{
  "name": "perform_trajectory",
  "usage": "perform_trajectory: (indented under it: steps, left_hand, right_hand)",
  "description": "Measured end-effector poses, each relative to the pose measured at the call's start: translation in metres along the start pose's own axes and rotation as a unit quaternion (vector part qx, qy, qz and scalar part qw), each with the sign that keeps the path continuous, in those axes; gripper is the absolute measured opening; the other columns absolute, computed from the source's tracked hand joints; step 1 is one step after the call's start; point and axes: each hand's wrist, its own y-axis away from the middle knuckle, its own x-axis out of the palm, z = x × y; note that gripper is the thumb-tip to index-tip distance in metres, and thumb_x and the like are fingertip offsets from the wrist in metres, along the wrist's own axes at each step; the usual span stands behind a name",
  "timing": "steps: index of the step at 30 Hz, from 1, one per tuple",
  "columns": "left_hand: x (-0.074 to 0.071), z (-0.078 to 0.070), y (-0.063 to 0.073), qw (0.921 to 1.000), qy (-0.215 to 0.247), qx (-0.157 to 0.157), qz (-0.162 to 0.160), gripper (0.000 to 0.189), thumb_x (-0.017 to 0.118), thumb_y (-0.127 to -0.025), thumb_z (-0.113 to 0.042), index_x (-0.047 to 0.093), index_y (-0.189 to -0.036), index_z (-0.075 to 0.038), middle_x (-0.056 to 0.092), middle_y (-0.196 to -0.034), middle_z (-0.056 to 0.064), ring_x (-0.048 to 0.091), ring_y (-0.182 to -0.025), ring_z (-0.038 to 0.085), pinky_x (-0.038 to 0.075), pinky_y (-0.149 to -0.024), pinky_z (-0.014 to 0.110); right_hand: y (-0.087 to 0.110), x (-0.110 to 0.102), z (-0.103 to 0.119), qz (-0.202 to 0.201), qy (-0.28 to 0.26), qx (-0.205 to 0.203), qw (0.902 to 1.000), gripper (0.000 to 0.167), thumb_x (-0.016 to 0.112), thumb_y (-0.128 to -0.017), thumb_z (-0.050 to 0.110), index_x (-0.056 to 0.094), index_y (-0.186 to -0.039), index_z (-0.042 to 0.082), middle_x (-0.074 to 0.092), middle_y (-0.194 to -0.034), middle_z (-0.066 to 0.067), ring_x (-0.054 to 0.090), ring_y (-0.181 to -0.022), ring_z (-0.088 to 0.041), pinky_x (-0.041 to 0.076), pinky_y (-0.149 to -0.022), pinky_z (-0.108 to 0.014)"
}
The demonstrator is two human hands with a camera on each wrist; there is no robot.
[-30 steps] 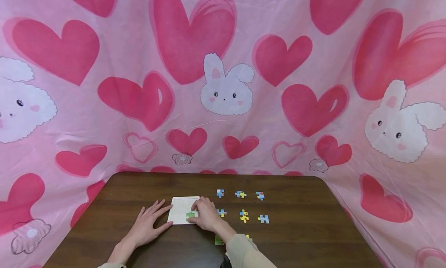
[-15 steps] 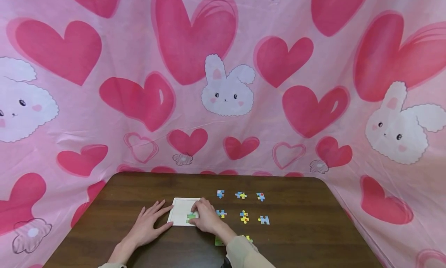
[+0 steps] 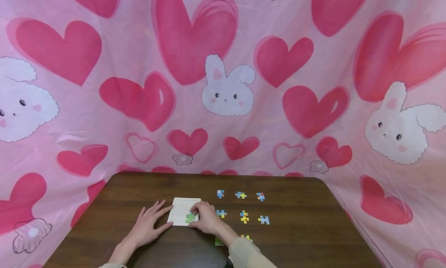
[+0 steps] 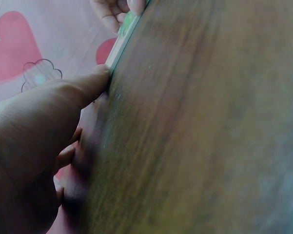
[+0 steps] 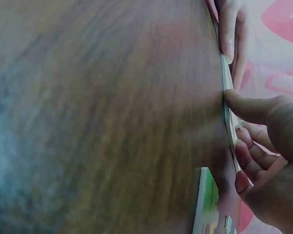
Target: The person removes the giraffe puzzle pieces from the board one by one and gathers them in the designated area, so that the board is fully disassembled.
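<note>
A white square puzzle tray [image 3: 180,207] lies on the dark wooden table. Its near right corner holds a green puzzle piece [image 3: 189,218]. My right hand [image 3: 206,217] bends over that corner, index finger at the piece's far side and thumb at the near rim; it pinches the piece between them. In the right wrist view, the thumb [image 5: 248,106] meets the tray's edge while the other fingers curl beyond. My left hand [image 3: 149,223] rests spread at the tray's left side, thumb and index fingertips against the edge. The left wrist view shows that thumb [image 4: 90,87] at the tray's corner.
Several loose puzzle pieces lie in rows right of the tray, among them a yellow piece [image 3: 244,217] and a blue piece [image 3: 263,220]. A green piece [image 3: 219,242] is partly hidden by my right forearm. A pink heart-print curtain [image 3: 223,144] hangs behind the table.
The right thumb has slid toward me to the tray's near rim, and more of the green piece shows. My left hand has kept its place at the left edge.
</note>
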Motion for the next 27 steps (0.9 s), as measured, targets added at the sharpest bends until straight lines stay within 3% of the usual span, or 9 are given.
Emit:
perform_trajectory:
  steps: [5,13,18,27]
  left_hand:
    - [0.001,0.000,0.000,1.0000,0.001,-0.002,0.002,0.061,0.079,-0.097,-0.053,0.070,-0.149,-0.022,0.058,-0.164,0.021,0.049,-0.156,0.051,0.024,-0.122,0.085]
    - [0.001,0.002,0.000,1.0000,-0.002,-0.004,0.003,0.061,0.078,-0.098,-0.055,0.070,-0.150,-0.024,0.058,-0.164,0.020,0.049,-0.156,0.050,0.024,-0.122,0.085]
    - [0.001,0.001,0.000,1.0000,-0.004,-0.006,0.006,0.062,0.078,-0.098,-0.055,0.070,-0.150,-0.023,0.058,-0.164,0.020,0.048,-0.156,0.050,0.024,-0.122,0.084]
    - [0.000,0.000,0.000,0.9999,-0.001,-0.011,0.012,0.063,0.078,-0.097,-0.056,0.069,-0.150,-0.023,0.057,-0.165,0.020,0.047,-0.157,0.050,0.022,-0.124,0.084]
  right_hand:
    - [-0.001,0.002,-0.002,-0.004,-0.021,0.000,0.9998,0.036,0.098,-0.083,0.018,0.074,-0.108,0.009,0.068,-0.095,0.003,0.053,-0.090,-0.001,0.045,-0.087,-0.025]
    - [-0.002,0.002,-0.002,-0.016,-0.103,-0.002,0.9946,0.037,0.096,-0.081,0.003,0.069,-0.107,0.004,0.066,-0.090,-0.003,0.048,-0.077,0.000,0.043,-0.073,-0.015]
    - [-0.003,-0.003,-0.004,-0.026,-0.158,-0.013,0.9871,0.040,0.091,-0.081,-0.007,0.064,-0.111,0.001,0.065,-0.091,-0.009,0.053,-0.076,-0.003,0.046,-0.071,-0.015]
    - [-0.002,-0.030,-0.010,-0.028,-0.235,-0.015,0.9715,0.043,0.084,-0.086,-0.007,0.058,-0.120,-0.003,0.069,-0.098,-0.017,0.058,-0.082,-0.008,0.049,-0.074,-0.015]
